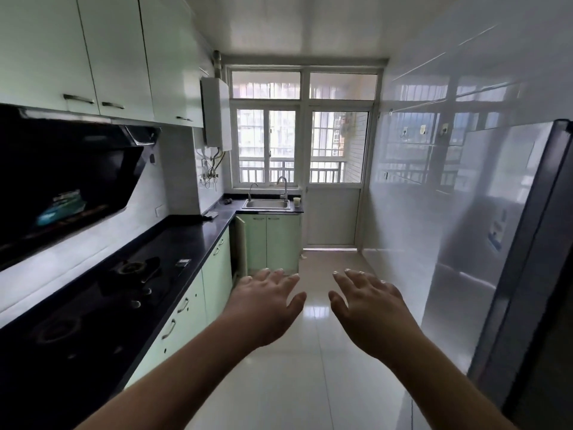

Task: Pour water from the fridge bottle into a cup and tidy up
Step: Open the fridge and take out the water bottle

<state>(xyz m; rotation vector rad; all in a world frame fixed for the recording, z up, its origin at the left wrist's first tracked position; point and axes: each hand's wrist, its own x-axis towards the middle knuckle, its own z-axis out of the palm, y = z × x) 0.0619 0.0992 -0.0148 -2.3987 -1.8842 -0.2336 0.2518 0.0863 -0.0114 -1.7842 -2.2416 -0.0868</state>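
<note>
Both arms reach out in front, over the shiny floor point(310, 352). The left hand point(266, 308) and the right hand point(369, 311) are side by side, palms down, a little apart. Their fingers are wide and straight and hold nothing. The fridge point(508, 243) stands shut on the right. A small cup point(297, 201) sits far away on the dark tabletop point(186, 240), just beside the sink point(266, 204).
</note>
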